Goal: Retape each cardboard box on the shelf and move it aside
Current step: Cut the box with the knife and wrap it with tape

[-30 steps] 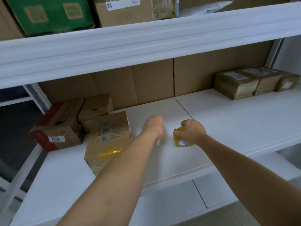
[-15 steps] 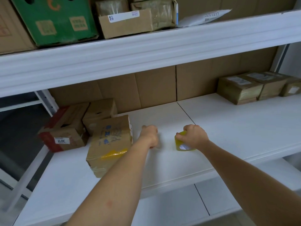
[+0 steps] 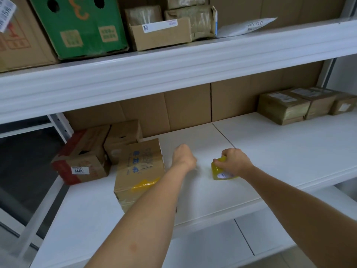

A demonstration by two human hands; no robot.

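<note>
My right hand grips a yellow roll of tape that stands on the white middle shelf. My left hand is a fist just right of a brown cardboard box with blue print and a strip of yellow tape on its front edge. The fist is apart from the roll; its fingers are turned away, and I see nothing plainly held in it. My left forearm covers the box's lower right corner.
Behind that box, at the shelf's left end, stand a red-edged box labelled 3011 and a small brown box. Three taped boxes sit at the far right. The upper shelf holds a green box and several parcels.
My left hand has drawn a little left, away from the tape roll and toward the printed box. My right hand keeps its hold on the roll. My head has tilted up.
</note>
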